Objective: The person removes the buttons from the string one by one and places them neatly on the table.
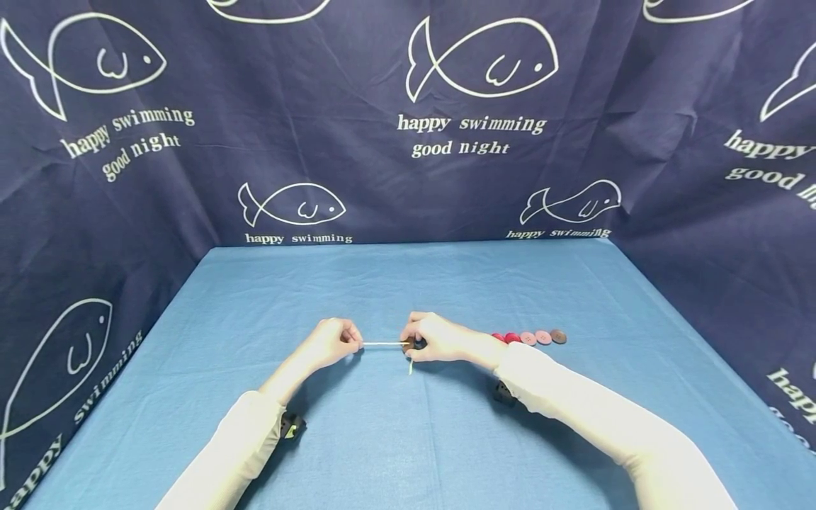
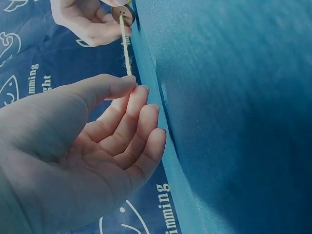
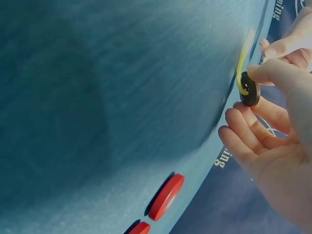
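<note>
A brown button (image 2: pixel 123 16) is pinched at its edge between the thumb and fingers of my right hand (image 1: pixel 438 336). Its dark back (image 3: pixel 249 88) faces the right wrist camera. A pale yellow string (image 1: pixel 382 343) passes through a hole of the button. The thumb and forefinger of my left hand (image 1: pixel 333 341) pinch the string's other end, and it runs straight between the two hands. On the button's far side a short yellow tail (image 3: pixel 244 54) of the string sticks out. Both hands are close above the blue cloth.
Right of my right hand, a row of buttons lies on the blue tablecloth (image 1: pixel 408 439): red buttons (image 1: pixel 512 338) partly behind the forearm, pink buttons (image 1: pixel 543 337), and a brown button (image 1: pixel 558 336) at the end. A dark curtain (image 1: pixel 357 142) printed with fish stands behind the table.
</note>
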`<state>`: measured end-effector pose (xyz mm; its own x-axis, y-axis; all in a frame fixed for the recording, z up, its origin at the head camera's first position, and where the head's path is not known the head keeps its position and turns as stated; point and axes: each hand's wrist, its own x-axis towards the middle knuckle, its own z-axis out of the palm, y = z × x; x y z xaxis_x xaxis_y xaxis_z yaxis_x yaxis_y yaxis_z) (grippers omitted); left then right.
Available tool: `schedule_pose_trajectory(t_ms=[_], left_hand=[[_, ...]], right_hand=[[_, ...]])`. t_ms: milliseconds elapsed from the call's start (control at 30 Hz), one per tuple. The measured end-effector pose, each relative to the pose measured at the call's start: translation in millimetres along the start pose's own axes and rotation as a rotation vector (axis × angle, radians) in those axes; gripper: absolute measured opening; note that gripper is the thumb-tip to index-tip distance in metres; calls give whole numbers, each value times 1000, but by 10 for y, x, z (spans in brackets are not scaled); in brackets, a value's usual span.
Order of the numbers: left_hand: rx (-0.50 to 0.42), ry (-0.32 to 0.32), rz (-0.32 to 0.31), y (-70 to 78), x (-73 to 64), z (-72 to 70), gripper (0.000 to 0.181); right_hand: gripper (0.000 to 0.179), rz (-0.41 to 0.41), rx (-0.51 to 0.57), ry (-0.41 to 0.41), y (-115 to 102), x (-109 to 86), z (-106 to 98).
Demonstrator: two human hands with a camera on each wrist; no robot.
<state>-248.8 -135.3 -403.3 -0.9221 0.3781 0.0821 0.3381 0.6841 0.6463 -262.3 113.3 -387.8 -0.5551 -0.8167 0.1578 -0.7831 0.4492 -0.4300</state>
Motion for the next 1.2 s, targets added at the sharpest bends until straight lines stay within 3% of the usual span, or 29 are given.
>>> schedule_pose_trajectory(t_ms=[1200], left_hand=[[4, -16, 11, 2, -11, -9, 5]], right_hand=[[11, 17, -12, 38, 87, -154, -41]])
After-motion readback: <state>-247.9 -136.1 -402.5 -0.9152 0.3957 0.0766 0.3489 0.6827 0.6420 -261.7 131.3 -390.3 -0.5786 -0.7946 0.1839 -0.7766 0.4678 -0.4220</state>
